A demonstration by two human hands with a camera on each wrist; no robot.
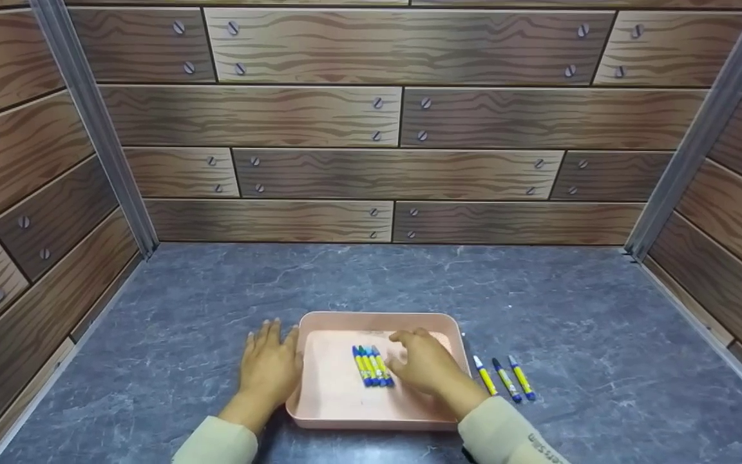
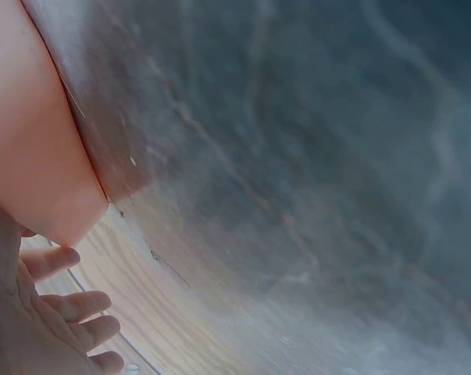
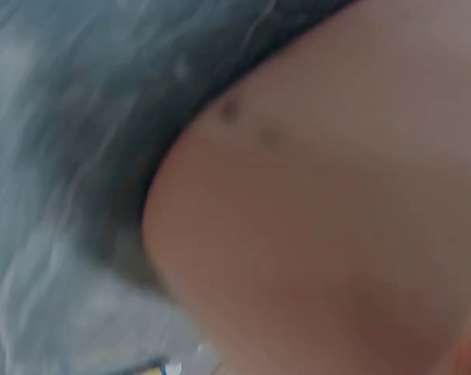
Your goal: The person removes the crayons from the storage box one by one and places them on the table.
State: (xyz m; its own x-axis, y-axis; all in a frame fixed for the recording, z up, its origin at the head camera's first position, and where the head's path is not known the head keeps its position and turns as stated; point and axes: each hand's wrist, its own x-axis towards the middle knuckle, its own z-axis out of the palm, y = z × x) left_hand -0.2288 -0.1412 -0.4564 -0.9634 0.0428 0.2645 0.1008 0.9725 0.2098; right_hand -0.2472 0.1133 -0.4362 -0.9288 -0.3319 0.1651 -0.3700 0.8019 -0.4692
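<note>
Blurry letters [image 1: 546, 449] mark the right sleeve [image 1: 494, 426]; the right hand [image 1: 430, 366], fingers loose, is beside the crayons [image 1: 373, 367] and the left hand [image 1: 269, 368], fingers straight, touches the tray [image 1: 329, 403]

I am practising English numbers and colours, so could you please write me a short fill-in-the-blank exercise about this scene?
1. Outside the pink tray, exactly ____ crayons lie on the marbled tabletop.
2. The hand nearer the crayons inside the tray is the person's ____ one.
3. The wrapper of the rightmost crayon outside the tray is mostly ____.

Missing words: three; right; yellow.
</note>
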